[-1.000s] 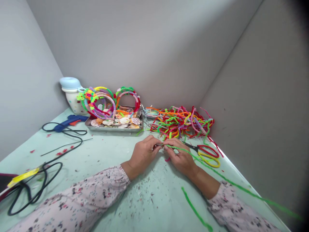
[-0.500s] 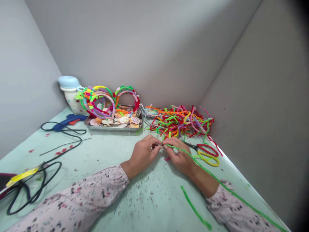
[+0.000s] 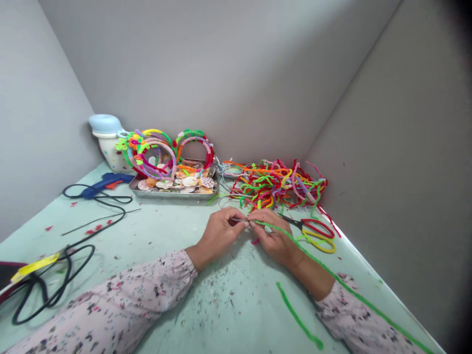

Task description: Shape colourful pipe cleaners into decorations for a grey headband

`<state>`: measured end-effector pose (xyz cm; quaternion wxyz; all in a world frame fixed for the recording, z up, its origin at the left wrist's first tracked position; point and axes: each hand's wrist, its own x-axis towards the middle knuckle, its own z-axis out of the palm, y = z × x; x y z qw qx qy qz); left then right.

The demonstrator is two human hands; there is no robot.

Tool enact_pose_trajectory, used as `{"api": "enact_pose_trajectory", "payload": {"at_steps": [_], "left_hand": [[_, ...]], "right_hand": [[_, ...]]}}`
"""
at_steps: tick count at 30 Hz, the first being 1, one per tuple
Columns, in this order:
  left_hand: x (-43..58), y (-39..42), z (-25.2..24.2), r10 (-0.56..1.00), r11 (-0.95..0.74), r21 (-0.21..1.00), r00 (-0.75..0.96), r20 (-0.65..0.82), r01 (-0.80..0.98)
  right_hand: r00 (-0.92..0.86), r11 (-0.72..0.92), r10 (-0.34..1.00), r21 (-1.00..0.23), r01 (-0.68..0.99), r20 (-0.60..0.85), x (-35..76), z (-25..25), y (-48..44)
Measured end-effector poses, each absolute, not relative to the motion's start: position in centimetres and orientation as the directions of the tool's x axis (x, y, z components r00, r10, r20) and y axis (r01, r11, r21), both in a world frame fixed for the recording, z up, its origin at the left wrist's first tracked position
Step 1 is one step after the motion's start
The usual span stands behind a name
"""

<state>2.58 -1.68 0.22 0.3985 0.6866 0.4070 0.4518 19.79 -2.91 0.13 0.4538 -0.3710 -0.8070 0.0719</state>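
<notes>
My left hand [image 3: 223, 233] is closed, thumb and fingers pinching a thin greyish strip [image 3: 238, 220] that is mostly hidden. Almost touching it, my right hand [image 3: 275, 241] pinches the end of a long green pipe cleaner [image 3: 313, 259] where it meets the strip. That pipe cleaner trails back over the right wrist and sleeve to the bottom right. A bit of pink shows under the right hand. Scissors [image 3: 319, 236] with one red and one yellow handle lie just right of that hand. Nearer me rests a short green pipe cleaner piece [image 3: 298, 317].
A metal tray [image 3: 173, 194] holds shells, with pipe-cleaner-wrapped headbands [image 3: 158, 143] standing in it. Right of it is a heap of colourful pipe cleaners [image 3: 276, 184]. A blue glue gun [image 3: 101, 186], black cable [image 3: 90, 250] and lidded white cup [image 3: 110, 150] are at left. Walls enclose the table.
Both hands stay almost in place, still pinched together at the same spot. The left fingers have shifted very slightly; the view has moved a touch.
</notes>
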Motion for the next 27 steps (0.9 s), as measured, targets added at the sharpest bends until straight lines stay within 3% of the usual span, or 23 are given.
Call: {"api": "enact_pose_trajectory", "payload": {"at_steps": [4,9,27], "left_hand": [[2.63,-1.6,0.19,0.947,-0.228,0.963,0.263,0.185,0.142],[2.76,-1.5,0.05,0.949,-0.192,0.975,0.275,0.156,0.108],[2.6,-1.48,-0.07,0.875,-0.467,0.806,0.321,0.362,0.365]], "right_hand": [[-0.327,0.722,0.655,-0.436,0.537,0.681,19.67,0.29,-2.99],[-0.314,0.709,0.671,-0.457,0.537,0.672,19.67,0.12,-2.88],[-0.281,0.639,0.733,-0.486,0.596,0.619,19.83,-0.34,-2.69]]}}
